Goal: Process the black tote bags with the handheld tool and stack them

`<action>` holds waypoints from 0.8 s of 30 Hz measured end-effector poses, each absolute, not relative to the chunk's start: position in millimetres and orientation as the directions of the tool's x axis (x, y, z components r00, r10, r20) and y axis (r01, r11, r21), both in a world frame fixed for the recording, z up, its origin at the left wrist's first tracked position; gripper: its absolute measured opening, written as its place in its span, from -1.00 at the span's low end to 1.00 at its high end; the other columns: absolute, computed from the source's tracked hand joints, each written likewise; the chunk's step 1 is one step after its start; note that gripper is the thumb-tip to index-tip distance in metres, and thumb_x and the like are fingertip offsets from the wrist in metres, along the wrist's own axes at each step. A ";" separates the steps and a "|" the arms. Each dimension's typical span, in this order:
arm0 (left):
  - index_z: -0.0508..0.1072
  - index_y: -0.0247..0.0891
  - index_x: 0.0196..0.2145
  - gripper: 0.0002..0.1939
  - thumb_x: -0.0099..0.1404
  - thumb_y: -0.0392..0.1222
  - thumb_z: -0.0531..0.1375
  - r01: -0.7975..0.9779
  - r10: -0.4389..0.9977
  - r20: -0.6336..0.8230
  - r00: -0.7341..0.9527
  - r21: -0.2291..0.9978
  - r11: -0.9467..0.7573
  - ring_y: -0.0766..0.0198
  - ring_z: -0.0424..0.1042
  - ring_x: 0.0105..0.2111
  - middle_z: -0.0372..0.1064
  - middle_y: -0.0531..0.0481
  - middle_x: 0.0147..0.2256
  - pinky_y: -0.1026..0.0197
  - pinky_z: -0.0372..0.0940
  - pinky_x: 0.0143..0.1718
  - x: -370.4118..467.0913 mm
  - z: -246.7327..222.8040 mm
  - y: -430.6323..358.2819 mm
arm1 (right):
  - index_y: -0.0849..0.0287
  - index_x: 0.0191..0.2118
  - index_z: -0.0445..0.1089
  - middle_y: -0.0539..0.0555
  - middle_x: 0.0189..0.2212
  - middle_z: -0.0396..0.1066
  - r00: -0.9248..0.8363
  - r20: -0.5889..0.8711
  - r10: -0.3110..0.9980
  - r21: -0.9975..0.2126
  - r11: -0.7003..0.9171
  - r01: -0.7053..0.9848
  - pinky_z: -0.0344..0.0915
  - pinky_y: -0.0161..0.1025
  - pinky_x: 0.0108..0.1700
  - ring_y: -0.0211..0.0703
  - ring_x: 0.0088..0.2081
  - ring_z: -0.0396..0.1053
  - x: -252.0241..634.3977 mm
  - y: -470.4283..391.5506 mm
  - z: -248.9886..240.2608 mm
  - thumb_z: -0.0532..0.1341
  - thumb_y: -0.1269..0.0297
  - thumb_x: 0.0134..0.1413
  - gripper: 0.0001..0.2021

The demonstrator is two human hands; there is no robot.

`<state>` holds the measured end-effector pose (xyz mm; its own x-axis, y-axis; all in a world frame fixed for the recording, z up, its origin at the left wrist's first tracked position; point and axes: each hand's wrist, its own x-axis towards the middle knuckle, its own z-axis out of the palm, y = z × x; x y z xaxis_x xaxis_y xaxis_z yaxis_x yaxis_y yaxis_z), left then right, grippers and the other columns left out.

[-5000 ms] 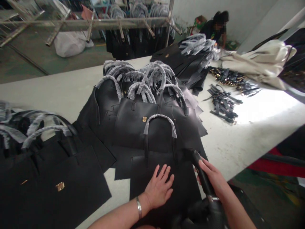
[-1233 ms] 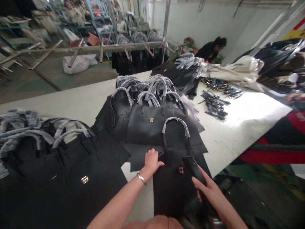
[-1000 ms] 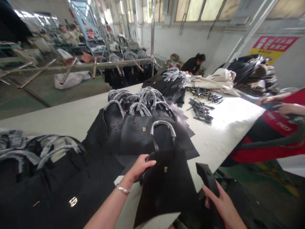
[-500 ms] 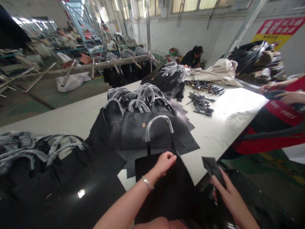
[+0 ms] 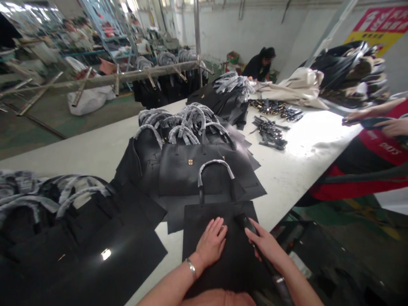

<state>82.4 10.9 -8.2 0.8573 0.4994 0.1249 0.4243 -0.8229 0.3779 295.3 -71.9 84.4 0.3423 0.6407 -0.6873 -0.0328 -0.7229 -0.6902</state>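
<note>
From my feed, the right hand (image 5: 266,244) is closed around a dark handheld tool (image 5: 255,233), its end at the black panel (image 5: 219,255); the left hand (image 5: 212,242) lies flat there, holding nothing. Beyond, the panel's wrapped handle (image 5: 216,165) overlaps piled bags (image 5: 191,178); more bags (image 5: 121,250) lie left.
</note>
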 end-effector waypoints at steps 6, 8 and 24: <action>0.28 -0.26 0.22 -0.56 0.41 -0.21 0.07 0.445 0.516 0.138 0.845 0.352 -0.824 -0.04 0.10 0.31 0.14 -0.29 0.27 -0.14 0.10 0.29 85.6 -7.1 12.7 | 0.08 0.33 0.07 -0.13 -0.55 0.29 0.314 -0.693 0.649 -0.686 -0.727 -0.013 0.15 -0.36 -0.73 -0.30 -0.73 0.25 296.8 -61.1 87.9 0.14 -0.02 0.13 -0.32; 0.28 -0.26 0.21 -0.57 0.42 -0.21 0.06 0.433 0.503 0.140 0.853 0.349 -0.831 -0.03 0.09 0.31 0.15 -0.29 0.27 -0.13 0.08 0.29 85.6 -7.7 12.4 | 0.09 0.33 0.09 -0.13 -0.58 0.28 0.313 -0.700 0.642 -0.678 -0.735 -0.007 0.15 -0.36 -0.74 -0.28 -0.74 0.25 295.7 -64.2 89.0 0.17 -0.05 0.10 -0.29; 0.37 -0.31 0.10 -0.68 0.45 -0.23 0.04 0.310 0.380 0.210 0.901 0.305 -0.901 0.10 0.22 0.23 0.31 -0.17 0.17 -0.07 -0.01 0.30 80.7 -12.7 8.4 | 0.14 0.35 0.09 -0.17 -0.77 0.26 0.331 -0.559 0.760 -0.733 -0.640 0.231 0.24 -0.29 -0.62 -0.15 -0.68 0.31 278.7 -41.1 102.1 0.16 -0.15 0.09 -0.22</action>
